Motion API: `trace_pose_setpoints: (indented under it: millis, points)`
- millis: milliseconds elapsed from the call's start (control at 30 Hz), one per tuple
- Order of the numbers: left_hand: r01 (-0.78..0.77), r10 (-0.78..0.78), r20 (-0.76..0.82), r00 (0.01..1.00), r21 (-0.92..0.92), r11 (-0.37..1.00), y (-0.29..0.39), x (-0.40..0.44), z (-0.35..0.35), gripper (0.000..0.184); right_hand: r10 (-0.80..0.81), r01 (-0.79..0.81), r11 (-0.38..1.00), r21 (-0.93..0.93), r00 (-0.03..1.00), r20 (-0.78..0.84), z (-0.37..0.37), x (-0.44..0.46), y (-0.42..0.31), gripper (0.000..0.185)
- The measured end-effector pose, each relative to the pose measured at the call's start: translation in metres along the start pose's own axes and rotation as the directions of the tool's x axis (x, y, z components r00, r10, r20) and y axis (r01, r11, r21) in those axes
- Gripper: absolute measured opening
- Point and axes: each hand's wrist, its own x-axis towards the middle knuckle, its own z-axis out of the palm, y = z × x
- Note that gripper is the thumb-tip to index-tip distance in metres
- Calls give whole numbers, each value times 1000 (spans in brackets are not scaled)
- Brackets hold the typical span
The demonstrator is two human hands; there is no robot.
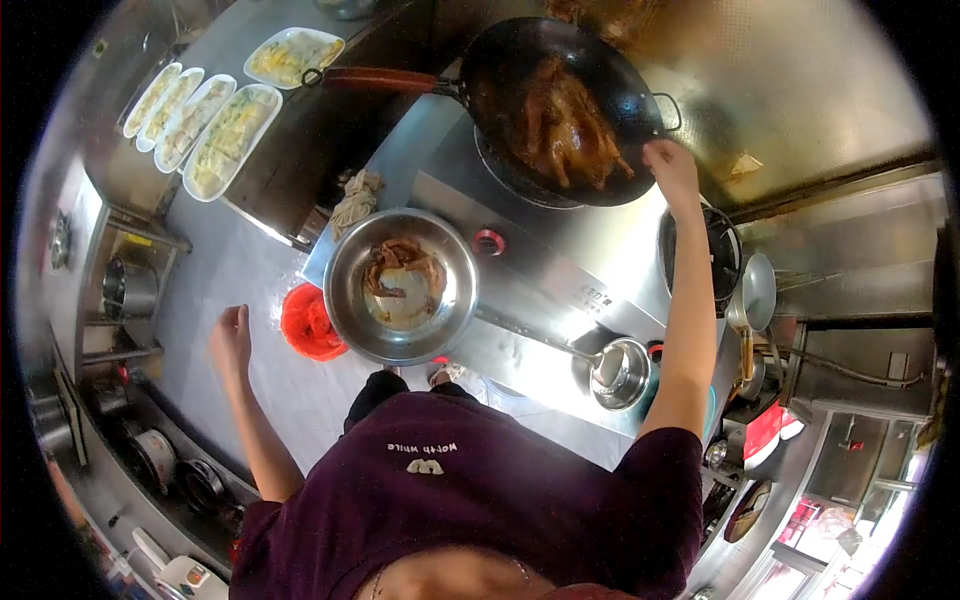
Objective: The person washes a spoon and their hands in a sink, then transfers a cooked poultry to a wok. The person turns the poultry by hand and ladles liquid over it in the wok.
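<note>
A black wok (490,65) with a long reddish-brown handle sits over the stove. In it lies a glossy brown whole bird (570,130), perhaps a duck. My right hand (672,170) is at the wok's right rim, just below the small loop handle, its fingers drawn together. Whether they touch the rim or pinch anything, I cannot make out. Out to the left, above the floor, hangs my left hand (231,338), its fingers curled together and nothing visible in them. Between my hands a steel bowl (457,285) holds brown pieces and some liquid.
Several white oval plates (272,105) of food stand at the upper left. A crumpled cloth (357,203) lies behind the bowl, and a red container (310,322) is beside it. On the steel counter (540,250) rests a small pot (620,375) with a ladle. Pans crowd the right side.
</note>
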Motion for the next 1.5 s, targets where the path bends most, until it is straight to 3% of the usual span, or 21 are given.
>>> trace_pose_setpoints:
  millis: [100,300,367,433,500,567,600,700,767,833,1000,1100,1200,1300,1433,1500]
  points:
    - [-59,58,-21,998,-75,995,-11,6,11,28,14,-14,975,-220,1000,1,-17,-23,-21,29]
    - [-129,128,-13,992,-98,987,0,18,7,29,-227,147,913,-381,958,-174,-44,-56,-8,22]
    - [-151,153,7,988,-122,981,44,27,-11,29,-248,138,908,-396,938,-243,-55,-74,-11,19]
    - [-392,385,-73,920,-165,905,82,50,-9,29,-274,122,881,-456,919,-284,-68,-92,-8,18]
    - [-472,481,0,877,-184,862,160,57,-13,22,-276,136,896,-422,916,-292,-82,-114,-4,13]
    - [-809,808,-102,580,-186,557,253,40,-18,16,-281,118,896,-429,897,-341,-93,-141,1,11]
    - [-885,898,-60,436,-206,417,292,35,-11,15,-240,78,910,-406,900,-364,-98,-155,3,12]
    - [-985,999,-34,-8,-169,-14,402,4,27,16,-161,-28,913,-406,891,-424,-113,-202,28,12]
    - [-978,983,-10,-183,-100,-183,461,-8,79,17,-114,-88,913,-398,882,-457,-122,-236,44,11]
    - [-979,973,148,-177,-129,-158,508,-29,115,20,-11,-187,915,-357,874,-486,-130,-270,61,10]
    - [-956,950,125,-287,23,-292,573,-38,210,21,148,-371,869,-328,826,-544,-140,-342,97,10]
    - [-919,883,321,-342,84,-386,589,-41,216,18,252,-476,832,-286,783,-569,-137,-366,110,10]
    - [-850,775,469,-424,88,-519,590,-46,207,14,295,-498,832,-243,770,-565,-133,-372,120,12]
    - [-839,715,537,-447,25,-543,566,-41,178,22,265,-477,832,-283,790,-553,-126,-369,129,13]
    - [-815,694,471,-545,-101,-571,501,-12,128,14,241,-444,853,-275,801,-548,-121,-354,125,14]
    - [-889,716,558,-421,-98,-447,473,10,92,10,231,-419,870,-259,812,-536,-119,-343,118,14]
